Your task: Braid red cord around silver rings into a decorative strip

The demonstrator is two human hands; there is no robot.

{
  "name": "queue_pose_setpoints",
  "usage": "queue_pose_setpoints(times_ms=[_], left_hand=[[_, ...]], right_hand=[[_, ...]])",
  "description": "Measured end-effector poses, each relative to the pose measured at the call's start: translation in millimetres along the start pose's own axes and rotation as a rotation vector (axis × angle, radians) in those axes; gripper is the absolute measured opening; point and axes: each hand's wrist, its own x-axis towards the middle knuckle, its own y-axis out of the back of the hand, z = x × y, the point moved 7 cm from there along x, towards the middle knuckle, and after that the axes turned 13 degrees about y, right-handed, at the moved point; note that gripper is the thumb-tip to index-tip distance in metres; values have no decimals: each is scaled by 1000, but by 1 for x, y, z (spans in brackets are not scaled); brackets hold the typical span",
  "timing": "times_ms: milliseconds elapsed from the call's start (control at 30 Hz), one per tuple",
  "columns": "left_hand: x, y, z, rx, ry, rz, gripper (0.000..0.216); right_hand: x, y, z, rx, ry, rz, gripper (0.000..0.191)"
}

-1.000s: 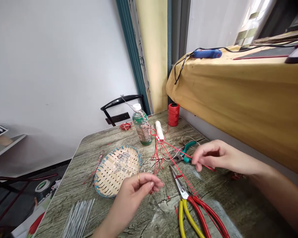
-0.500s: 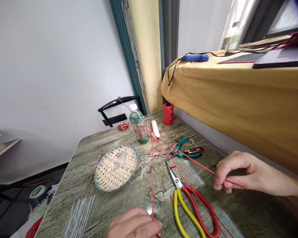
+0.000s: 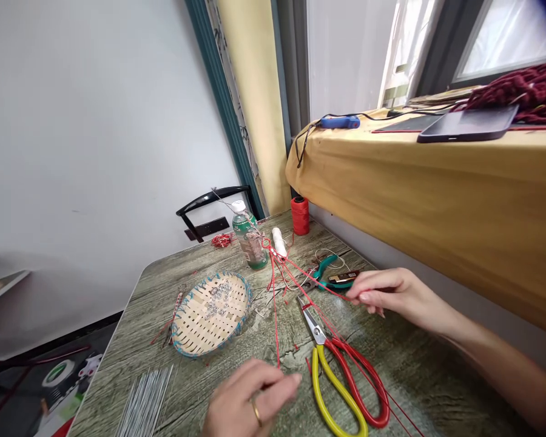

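Several red cords fan out toward me from a small knotted piece beside a plastic bottle. My left hand, with a gold ring, is closed on the left cord at the front of the table; it is slightly blurred. My right hand pinches the right cord between thumb and fingers, close to green-handled pliers. Between the hands lie scissors with one yellow and one red handle, and middle cords run across them.
A woven basket holding small clear beads and a bundle of thin metal rods lie on the left. A red thread spool and a white roll stand or lie behind. A yellow-covered ledge borders the right.
My right hand has moved left and up along its cord, nearer the knot. My left hand has risen a little. The view has turned slightly to the right.
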Motion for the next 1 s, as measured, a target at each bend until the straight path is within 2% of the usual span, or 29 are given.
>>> queue_pose_setpoints(times_ms=[33,100,133,200,367,567,767,1000], left_hand=[[8,3,-1,-68,45,64,24],[25,8,-17,-216,289,210,15],[33,5,-27,-320,428,219,10],[52,-1,-38,-521,537,198,12],[92,-8,-55,-630,562,199,12],[116,-18,-68,-721,539,267,19],[127,-21,-75,-716,502,306,10],[128,-17,-62,-694,471,347,13]], right_hand=[[6,0,6,16,-36,48,25],[22,-3,16,41,-76,93,33],[32,-5,19,42,-74,95,33],[51,-11,27,35,-68,97,28],[88,-29,45,13,-52,62,30],[108,-42,52,-46,12,20,24],[112,-43,42,-84,65,-2,17],[111,-45,36,8,41,-29,15]])
